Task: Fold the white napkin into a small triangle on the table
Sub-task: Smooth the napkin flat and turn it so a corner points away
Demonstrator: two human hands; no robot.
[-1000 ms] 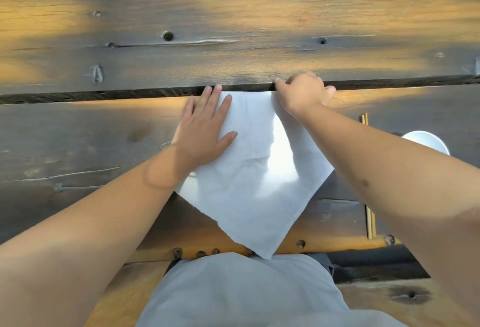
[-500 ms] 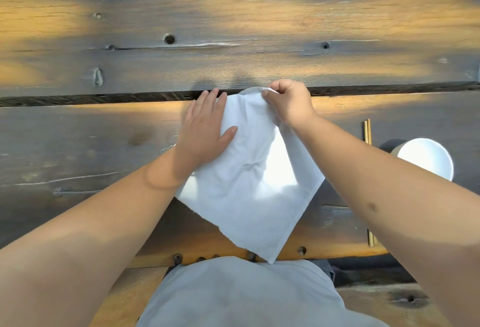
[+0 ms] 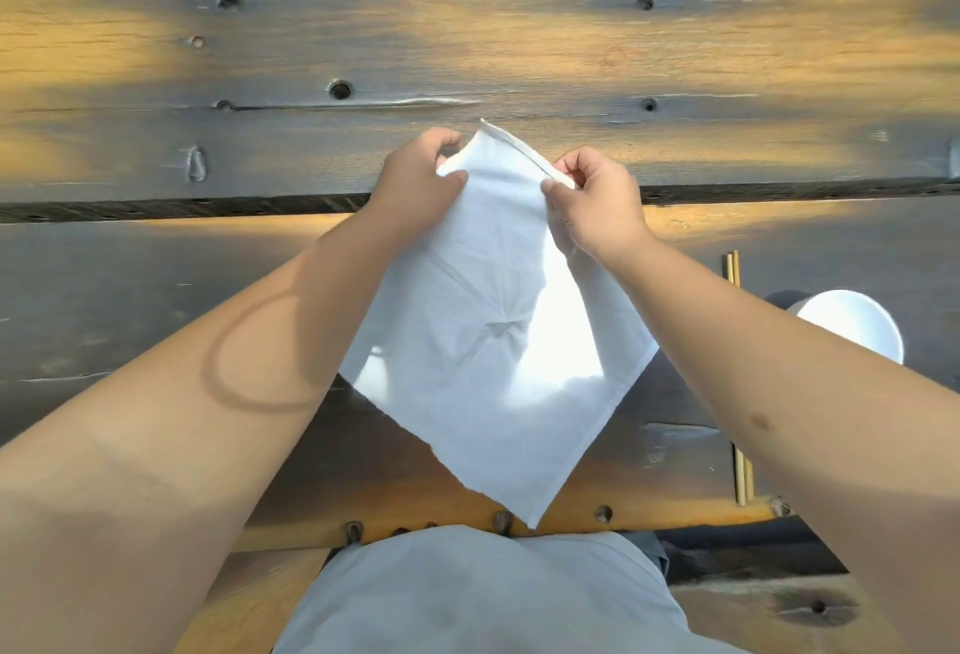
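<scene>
Both hands have lifted the far corner. Left hand (image 3: 415, 175) and right hand (image 3: 597, 196) each pinch the white napkin (image 3: 493, 341), lying diamond-wise on the table (image 3: 156, 290); uneven pulling could skew the fold.

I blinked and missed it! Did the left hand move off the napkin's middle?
Yes. The left hand came off its flat press on the napkin and moved away from the person, up to the gap between the planks, where it pinches the far edge.

Both hands raised, left (image 3: 415, 180) and right (image 3: 597, 201) pinched closed.
</scene>
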